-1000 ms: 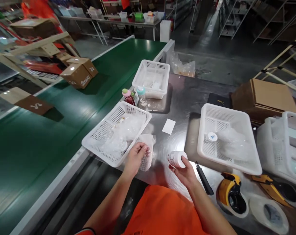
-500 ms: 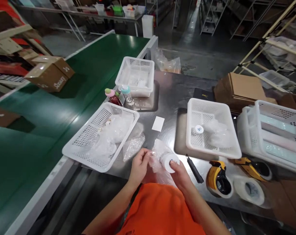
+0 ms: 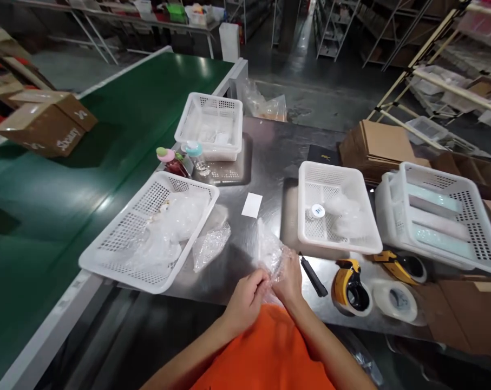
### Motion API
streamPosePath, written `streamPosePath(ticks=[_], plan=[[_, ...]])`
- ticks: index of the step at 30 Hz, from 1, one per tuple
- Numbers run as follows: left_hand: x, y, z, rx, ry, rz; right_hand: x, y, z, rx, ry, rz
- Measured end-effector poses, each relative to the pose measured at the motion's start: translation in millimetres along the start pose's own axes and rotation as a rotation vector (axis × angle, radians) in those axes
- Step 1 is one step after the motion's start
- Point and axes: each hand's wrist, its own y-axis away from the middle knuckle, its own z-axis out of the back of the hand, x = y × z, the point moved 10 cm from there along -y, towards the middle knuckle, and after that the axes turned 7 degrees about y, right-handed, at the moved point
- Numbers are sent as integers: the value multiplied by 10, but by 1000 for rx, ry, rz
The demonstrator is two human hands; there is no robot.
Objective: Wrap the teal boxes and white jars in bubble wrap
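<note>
My left hand (image 3: 249,299) is closed, pinching the near edge of a clear bubble wrap bag (image 3: 268,246). Pressed against the right side of the same bag is my right hand (image 3: 289,275), its fingers curled and partly covered by the plastic. The white-lidded jar is hidden now, behind the hand or within the wrap; I cannot tell which. A small white card (image 3: 252,205) lies on the metal table beyond the bag. Just right of my right hand lies a black utility knife (image 3: 314,277).
At left, a white basket (image 3: 148,279) holds clear bags, with another bubble wrap bag (image 3: 211,246) beside it. Bottles (image 3: 198,161) stand near the back basket (image 3: 209,151). At right are a basket with a jar (image 3: 340,245), tape dispensers (image 3: 351,290) and a tape roll (image 3: 395,301). A green conveyor (image 3: 119,146) runs left.
My right hand has turned and moved into the bubble wrap, and the white-lidded jar has gone from sight. My left hand has moved right and nearer to it. The view has shifted right.
</note>
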Motion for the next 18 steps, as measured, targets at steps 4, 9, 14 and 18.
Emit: streamPosePath(ticks=[4, 9, 14, 18], plan=[[138, -17, 106, -120, 236, 112, 86, -22, 108, 58, -71, 109], [280, -83, 439, -304, 437, 180, 193, 46, 221, 217, -189, 307], [-59, -213, 155, -65, 275, 124, 211, 117, 58, 164, -334, 346], [-213, -236, 67, -27, 246, 24, 44, 17, -168, 188, -631, 36]])
